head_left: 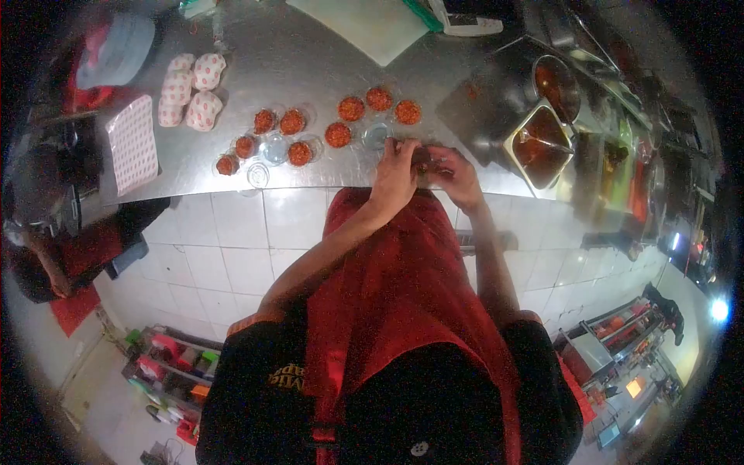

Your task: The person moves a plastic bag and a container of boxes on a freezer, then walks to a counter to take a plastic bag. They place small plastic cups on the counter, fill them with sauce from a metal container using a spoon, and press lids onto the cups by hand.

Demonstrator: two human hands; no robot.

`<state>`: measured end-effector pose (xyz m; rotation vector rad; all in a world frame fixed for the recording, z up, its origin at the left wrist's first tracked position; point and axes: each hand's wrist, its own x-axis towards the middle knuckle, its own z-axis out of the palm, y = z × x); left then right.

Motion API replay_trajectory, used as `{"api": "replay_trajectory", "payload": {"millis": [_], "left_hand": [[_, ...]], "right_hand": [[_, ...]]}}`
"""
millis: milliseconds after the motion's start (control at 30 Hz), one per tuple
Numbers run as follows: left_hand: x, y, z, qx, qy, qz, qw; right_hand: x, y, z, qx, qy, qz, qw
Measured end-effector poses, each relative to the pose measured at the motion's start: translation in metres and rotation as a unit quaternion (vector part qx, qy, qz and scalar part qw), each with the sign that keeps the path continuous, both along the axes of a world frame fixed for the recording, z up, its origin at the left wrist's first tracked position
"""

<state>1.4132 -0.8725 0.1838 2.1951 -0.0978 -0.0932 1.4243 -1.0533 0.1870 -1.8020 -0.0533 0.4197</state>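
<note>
My left hand (395, 172) and my right hand (457, 177) meet at the front edge of the steel table, fingers bent inward. Whatever lies between them is too dark and covered to name. Just left of my left hand stands a clear plastic cup (377, 136). Around it are several small cups of chunky red-orange sauce (339, 135). Another group of these cups, with sauce (292, 121) in them, stands farther left. Among that group are a clear cup or lid (273, 149) and a clear lid (257, 175) near the edge.
Wrapped bundles in dotted paper (204, 110) lie at the left, beside a sheet of dotted paper (132, 143). At the right, a square metal pan (570, 147) of red sauce adjoins a round pot (556, 87). A white board (372, 27) lies at the back. Another person's arm (50, 267) shows far left.
</note>
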Motion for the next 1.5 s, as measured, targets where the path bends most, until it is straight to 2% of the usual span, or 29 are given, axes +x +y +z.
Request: {"api": "replay_trajectory", "payload": {"millis": [33, 100, 200, 367, 433, 500, 600, 667, 767, 833, 967, 1067, 1100, 1133, 1233, 1333, 1400, 1433, 1500], "left_hand": [[0.0, 0.0, -0.003, -0.025, -0.011, 0.006, 1.0], [0.001, 0.0, 0.006, -0.033, -0.026, -0.01, 0.999], [-0.002, 0.001, 0.015, -0.07, -0.017, -0.013, 0.997], [-0.005, -0.007, 0.01, -0.1, 0.035, 0.027, 0.994], [-0.006, -0.01, 0.005, -0.068, 0.06, 0.034, 0.995], [-0.005, -0.013, 0.005, -0.065, 0.06, 0.044, 0.995], [-0.005, -0.018, 0.018, -0.049, 0.082, 0.063, 0.993], [-0.006, -0.023, 0.027, -0.036, 0.107, 0.072, 0.991], [-0.006, -0.027, 0.027, -0.078, 0.136, 0.103, 0.982], [-0.007, -0.028, 0.017, -0.031, 0.127, 0.091, 0.987], [-0.007, -0.037, 0.01, -0.038, 0.067, 0.113, 0.991], [-0.001, -0.038, 0.019, -0.05, 0.095, 0.125, 0.986], [0.0, -0.038, 0.022, -0.092, 0.156, 0.138, 0.974], [0.001, -0.039, 0.023, -0.134, 0.217, 0.152, 0.955], [-0.001, -0.042, 0.007, -0.181, 0.268, 0.177, 0.929], [-0.004, -0.042, -0.012, -0.11, 0.266, 0.158, 0.945], [-0.009, -0.031, -0.003, -0.139, 0.296, 0.128, 0.936], [-0.014, -0.024, 0.003, -0.169, 0.328, 0.094, 0.925], [-0.021, -0.005, 0.024, -0.165, 0.343, 0.129, 0.916]], "right_hand": [[-0.002, -0.002, -0.003, 0.002, 0.001, -0.001, 1.0], [-0.004, -0.004, -0.006, 0.001, 0.077, -0.073, 0.994], [-0.002, -0.007, -0.011, 0.058, 0.058, -0.133, 0.988], [0.005, -0.013, 0.006, -0.024, 0.062, -0.097, 0.993], [0.006, -0.018, 0.004, -0.06, 0.05, -0.091, 0.993], [0.006, -0.026, -0.008, -0.018, 0.027, -0.082, 0.996], [0.006, -0.031, -0.015, 0.028, 0.06, -0.109, 0.992], [0.005, -0.034, -0.016, 0.026, 0.051, -0.104, 0.993], [0.005, -0.037, -0.012, 0.011, 0.047, -0.096, 0.994], [0.006, -0.039, -0.01, -0.003, 0.055, -0.091, 0.994], [0.007, -0.045, -0.007, -0.018, 0.071, -0.091, 0.993], [0.011, -0.044, -0.011, 0.018, 0.123, -0.11, 0.986], [0.012, -0.044, -0.014, 0.041, 0.159, -0.129, 0.978], [0.011, -0.046, -0.016, 0.043, 0.16, -0.127, 0.978], [0.014, -0.046, -0.021, 0.005, 0.134, -0.101, 0.986], [0.015, -0.044, -0.016, 0.033, 0.129, -0.115, 0.984], [0.019, -0.044, -0.015, -0.08, 0.025, -0.058, 0.995], [0.018, -0.042, -0.01, -0.079, 0.024, -0.057, 0.995], [0.02, -0.034, 0.024, -0.223, -0.055, -0.013, 0.973]]}}
